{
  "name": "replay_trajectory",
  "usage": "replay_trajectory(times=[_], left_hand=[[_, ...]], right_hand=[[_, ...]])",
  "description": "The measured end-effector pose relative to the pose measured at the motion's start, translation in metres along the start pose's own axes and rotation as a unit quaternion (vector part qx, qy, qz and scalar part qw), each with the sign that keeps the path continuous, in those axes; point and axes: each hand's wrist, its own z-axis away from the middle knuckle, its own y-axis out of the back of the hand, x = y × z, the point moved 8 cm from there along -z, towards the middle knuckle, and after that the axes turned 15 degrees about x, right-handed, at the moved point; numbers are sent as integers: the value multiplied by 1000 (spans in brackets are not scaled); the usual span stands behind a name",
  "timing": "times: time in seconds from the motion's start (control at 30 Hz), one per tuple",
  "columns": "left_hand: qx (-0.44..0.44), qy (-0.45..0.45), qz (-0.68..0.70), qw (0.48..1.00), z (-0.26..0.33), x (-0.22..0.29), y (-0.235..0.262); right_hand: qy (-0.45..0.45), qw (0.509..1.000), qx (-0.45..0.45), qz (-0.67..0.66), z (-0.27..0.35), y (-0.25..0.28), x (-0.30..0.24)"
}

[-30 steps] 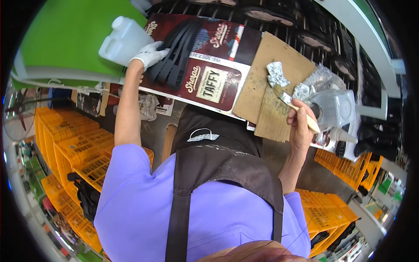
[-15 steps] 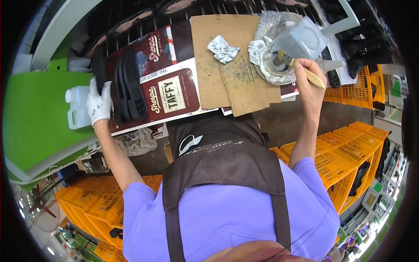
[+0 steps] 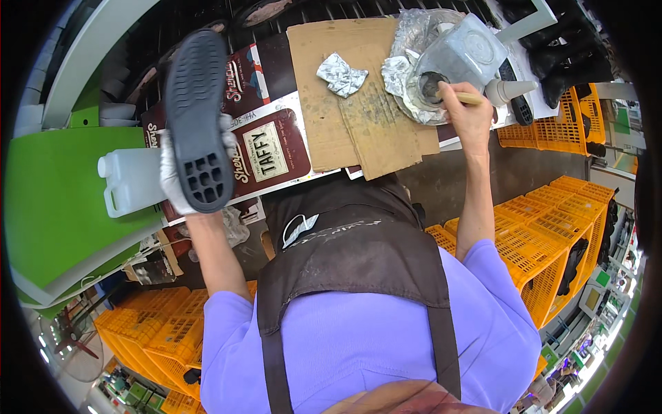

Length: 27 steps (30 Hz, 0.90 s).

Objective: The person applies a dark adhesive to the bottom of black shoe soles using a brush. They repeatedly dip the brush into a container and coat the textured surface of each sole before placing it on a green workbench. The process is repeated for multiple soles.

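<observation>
Nearest, above the front edge of the table [image 3: 62,207], a dark rubber shoe sole [image 3: 196,114] is held up in the gloved left hand [image 3: 171,176]. Its tread is turned upward, the heel's square hollows toward the body and the other end pointing away. The sole is cradled from below, with the thumb and fingers showing at its two edges. It is judged to be light, springy and hard to break, bending if gripped at one end only; it is best taken by the side edges around the waist and heel, where the ribbed or smooth rubber should not slip.

Beside the sole, a white plastic jug [image 3: 134,176] is stood. Farther right, a wooden brush handle [image 3: 469,99] is pinched in the bare right hand [image 3: 469,119], at a round, dark-mouthed container [image 3: 431,86]; the bristles cannot be made out. The handle is judged stiff and light.

Between the hands, a maroon printed board [image 3: 286,148] and brown cardboard [image 3: 372,131] are laid, with a crumpled smudged wad [image 3: 342,74] left on the cardboard. Beyond the container, a clear plastic jug [image 3: 469,48] is seen.
</observation>
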Motion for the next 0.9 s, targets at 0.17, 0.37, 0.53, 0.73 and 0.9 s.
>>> replay_trajectory(times=[0.17, 0.37, 0.53, 0.73, 0.9], left_hand=[[-44, 138, 68, 987, -6, -68, -11], [-46, 194, 47, 979, -9, -121, -14], [-64, 211, 18, 975, -2, -137, -24], [-27, 226, -22, 974, -5, -148, -17], [-28, 173, -44, 984, -8, -143, -17]], right_hand=[[-81, 989, 32, -121, 9, 16, 13], [-119, 988, 24, -98, 19, 31, 17], [-33, 995, -79, -57, 10, 31, -6], [111, 959, -255, 58, 9, 13, -21], [81, 941, -329, 11, -3, 22, -22]])
